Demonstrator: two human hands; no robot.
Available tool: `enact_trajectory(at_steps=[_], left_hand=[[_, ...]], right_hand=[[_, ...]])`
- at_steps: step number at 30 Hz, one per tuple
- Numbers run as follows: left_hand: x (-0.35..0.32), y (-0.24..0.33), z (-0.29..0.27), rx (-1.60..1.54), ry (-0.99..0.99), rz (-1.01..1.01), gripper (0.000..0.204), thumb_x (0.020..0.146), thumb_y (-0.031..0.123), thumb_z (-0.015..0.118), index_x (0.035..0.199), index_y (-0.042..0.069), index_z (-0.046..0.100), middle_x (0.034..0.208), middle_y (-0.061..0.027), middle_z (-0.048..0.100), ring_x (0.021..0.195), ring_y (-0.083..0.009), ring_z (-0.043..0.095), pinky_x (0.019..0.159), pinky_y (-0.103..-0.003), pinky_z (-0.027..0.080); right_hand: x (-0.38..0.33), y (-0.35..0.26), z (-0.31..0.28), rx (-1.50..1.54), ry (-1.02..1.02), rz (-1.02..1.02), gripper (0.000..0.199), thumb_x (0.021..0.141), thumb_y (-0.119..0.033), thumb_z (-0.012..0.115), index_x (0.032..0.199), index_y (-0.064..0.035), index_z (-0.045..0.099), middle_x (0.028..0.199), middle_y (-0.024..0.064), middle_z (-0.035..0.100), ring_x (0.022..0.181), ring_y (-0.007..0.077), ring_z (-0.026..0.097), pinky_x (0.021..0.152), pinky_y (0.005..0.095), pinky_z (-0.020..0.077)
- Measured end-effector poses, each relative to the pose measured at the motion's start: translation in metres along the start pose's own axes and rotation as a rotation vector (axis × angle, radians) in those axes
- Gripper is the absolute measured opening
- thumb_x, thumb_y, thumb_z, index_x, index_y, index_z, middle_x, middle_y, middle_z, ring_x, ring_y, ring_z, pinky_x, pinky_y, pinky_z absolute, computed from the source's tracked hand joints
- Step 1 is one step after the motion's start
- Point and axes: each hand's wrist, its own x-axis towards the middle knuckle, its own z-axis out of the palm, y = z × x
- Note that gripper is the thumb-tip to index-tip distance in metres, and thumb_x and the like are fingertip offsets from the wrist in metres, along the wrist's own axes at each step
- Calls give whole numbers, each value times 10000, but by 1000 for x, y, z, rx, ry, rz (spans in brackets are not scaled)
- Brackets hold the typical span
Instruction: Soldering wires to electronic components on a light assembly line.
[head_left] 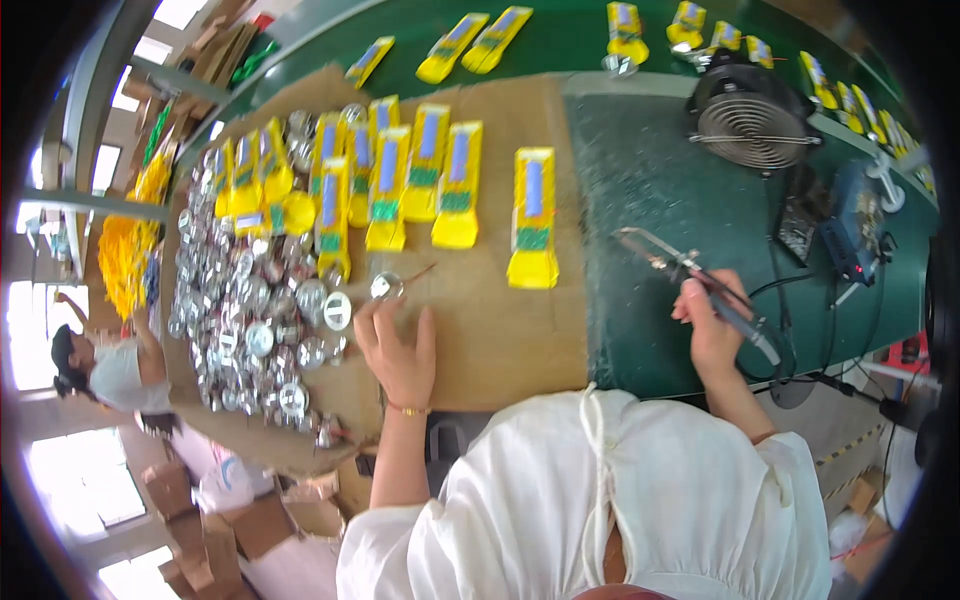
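Observation:
My right hand (714,328), over the green mat, is closed around a soldering iron (738,322); its metal tip end points up and left. Resting over the brown cardboard, my left hand (398,352) has its fingers apart, and the fingertips are close to a small shiny round lamp part (386,286) with a thin red wire. Whether they touch it I cannot tell. Between my hands, a single yellow housing (533,270) lies on the cardboard, with a blue-violet cell and a green circuit board in it. More yellow housings (456,230) are grouped farther left.
Many shiny lamp parts (258,340) crowd the cardboard's left side. At the back right stand a black fan (752,128) with a wire grille and a blue box (852,225) with cables. Yellow units (625,28) line the far edge. Another person (120,372) is at far left.

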Motion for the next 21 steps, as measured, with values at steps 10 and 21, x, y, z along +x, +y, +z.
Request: enact_trajectory(at_steps=[10,21], left_hand=[[22,-19,-9,158,35,53,349,616,125,728,919,73,562,932,-102,525,904,-277,484,797,-397,374],[33,7,9,-199,-356,-141,50,766,101,617,775,58,595,726,-50,597,767,-196,583,797,-341,420]], right_hand=[[1,2,3,-2,-12,-7,152,812,-102,601,872,13,522,627,64,559,511,90,517,467,192,402],[-5,-8,5,28,-89,-29,142,791,-46,607,880,18,518,668,74,570,555,98,551,509,206,455]])
